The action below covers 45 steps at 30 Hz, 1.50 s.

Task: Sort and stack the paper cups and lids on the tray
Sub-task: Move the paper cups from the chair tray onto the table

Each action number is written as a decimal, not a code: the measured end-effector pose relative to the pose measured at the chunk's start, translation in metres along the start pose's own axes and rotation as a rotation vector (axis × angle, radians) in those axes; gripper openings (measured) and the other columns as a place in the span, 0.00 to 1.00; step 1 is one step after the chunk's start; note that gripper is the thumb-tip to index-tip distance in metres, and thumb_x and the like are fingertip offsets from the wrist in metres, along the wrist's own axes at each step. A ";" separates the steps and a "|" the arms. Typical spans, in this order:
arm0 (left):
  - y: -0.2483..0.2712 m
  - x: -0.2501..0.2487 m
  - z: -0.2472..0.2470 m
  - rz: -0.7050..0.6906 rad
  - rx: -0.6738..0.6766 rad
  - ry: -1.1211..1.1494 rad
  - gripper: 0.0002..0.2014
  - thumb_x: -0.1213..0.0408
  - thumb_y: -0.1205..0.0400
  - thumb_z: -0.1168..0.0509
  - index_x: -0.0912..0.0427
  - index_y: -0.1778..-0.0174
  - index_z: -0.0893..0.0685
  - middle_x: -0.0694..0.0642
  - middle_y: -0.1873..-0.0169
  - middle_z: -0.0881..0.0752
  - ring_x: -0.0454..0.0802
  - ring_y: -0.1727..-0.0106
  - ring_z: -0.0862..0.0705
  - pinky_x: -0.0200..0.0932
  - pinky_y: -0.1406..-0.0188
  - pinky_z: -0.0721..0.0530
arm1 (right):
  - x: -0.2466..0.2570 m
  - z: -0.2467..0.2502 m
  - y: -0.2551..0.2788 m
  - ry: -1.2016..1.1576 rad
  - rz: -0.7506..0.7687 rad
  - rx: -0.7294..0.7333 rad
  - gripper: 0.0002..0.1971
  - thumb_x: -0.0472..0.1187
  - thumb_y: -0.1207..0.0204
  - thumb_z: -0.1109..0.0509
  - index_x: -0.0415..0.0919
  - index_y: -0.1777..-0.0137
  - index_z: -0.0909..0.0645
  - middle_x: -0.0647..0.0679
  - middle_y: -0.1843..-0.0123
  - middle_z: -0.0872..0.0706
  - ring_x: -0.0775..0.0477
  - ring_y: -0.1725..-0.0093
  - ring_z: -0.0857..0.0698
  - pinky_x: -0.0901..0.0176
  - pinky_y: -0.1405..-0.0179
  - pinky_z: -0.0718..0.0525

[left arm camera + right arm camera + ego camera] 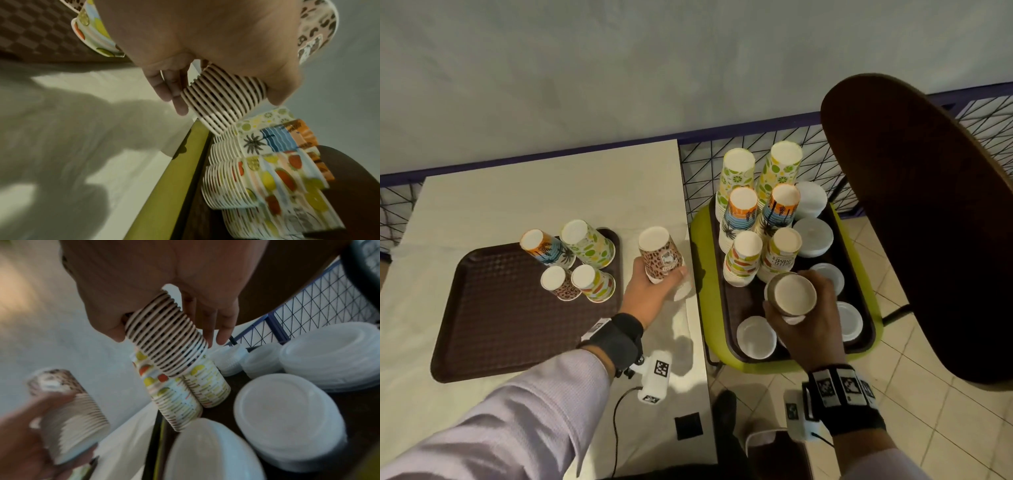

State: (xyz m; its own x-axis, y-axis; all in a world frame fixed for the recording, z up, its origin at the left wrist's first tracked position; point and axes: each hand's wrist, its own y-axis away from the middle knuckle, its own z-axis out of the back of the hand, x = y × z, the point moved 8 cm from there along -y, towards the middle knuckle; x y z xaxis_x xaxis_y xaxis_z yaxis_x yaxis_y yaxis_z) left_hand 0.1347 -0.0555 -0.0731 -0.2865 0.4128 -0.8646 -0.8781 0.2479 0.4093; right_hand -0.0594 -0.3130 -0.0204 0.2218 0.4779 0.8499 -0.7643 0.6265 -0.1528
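Note:
My left hand (650, 291) grips a stack of upside-down leopard-print cups (661, 255) over the table's right edge, just right of the brown tray (493, 318). In the left wrist view the stack's ribbed rims (222, 100) show between fingers and thumb. My right hand (811, 318) grips a second leopard-print stack (792, 295) above the tray on the chair (743, 301). The right wrist view shows that stack (164, 337) between thumb and fingers. On the brown tray stand four inverted stacks: palm-print (544, 248), citrus (589, 243), leopard (560, 284) and fruit-stripe (594, 283).
The chair tray sits on a lime-green seat (700, 260) and carries several tall patterned cup stacks (760, 209) and piles of white lids (813, 236). A dark chair back (928, 222) stands at the right, and a wire fence (705, 161) runs behind. A small black square (688, 426) lies near the table's front.

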 end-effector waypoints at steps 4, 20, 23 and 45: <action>-0.031 -0.007 0.015 -0.007 -0.086 -0.025 0.40 0.42 0.26 0.20 0.50 0.23 0.29 0.47 0.37 0.16 0.47 0.37 0.16 0.43 0.33 0.22 | 0.027 0.004 0.015 -0.142 0.026 -0.039 0.38 0.41 0.38 0.11 0.45 0.32 0.29 0.54 0.39 0.22 0.55 0.38 0.19 0.68 0.40 0.20; -0.105 0.025 0.046 0.063 -0.191 -0.203 0.42 0.51 0.24 0.18 0.62 0.20 0.32 0.61 0.27 0.18 0.63 0.27 0.19 0.50 0.28 0.22 | 0.054 -0.061 0.038 -0.283 -0.089 0.286 0.38 0.50 0.34 0.15 0.43 0.26 0.25 0.71 0.37 0.23 0.57 0.33 0.18 0.62 0.43 0.13; -0.113 0.027 0.047 0.054 -0.180 -0.200 0.41 0.54 0.24 0.18 0.63 0.21 0.30 0.61 0.27 0.18 0.63 0.26 0.19 0.51 0.27 0.22 | 0.055 -0.064 0.037 -0.278 -0.109 0.291 0.38 0.47 0.34 0.14 0.47 0.26 0.27 0.73 0.37 0.23 0.61 0.33 0.19 0.61 0.43 0.12; 0.071 -0.040 -0.010 -0.256 0.405 -0.192 0.44 0.55 0.28 0.16 0.28 0.21 0.32 0.36 0.32 0.16 0.44 0.40 0.11 0.36 0.43 0.13 | 0.085 -0.120 -0.004 -0.207 -0.092 0.411 0.41 0.65 0.34 0.20 0.52 0.25 0.32 0.49 0.34 0.20 0.46 0.31 0.20 0.40 0.33 0.18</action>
State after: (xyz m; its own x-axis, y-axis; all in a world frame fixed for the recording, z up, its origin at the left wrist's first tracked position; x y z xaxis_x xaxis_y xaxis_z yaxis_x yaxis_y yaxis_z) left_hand 0.0799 -0.0633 -0.0126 0.0270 0.4384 -0.8984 -0.6812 0.6658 0.3044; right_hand 0.0349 -0.2009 -0.0083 0.2066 0.2725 0.9397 -0.9328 0.3448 0.1051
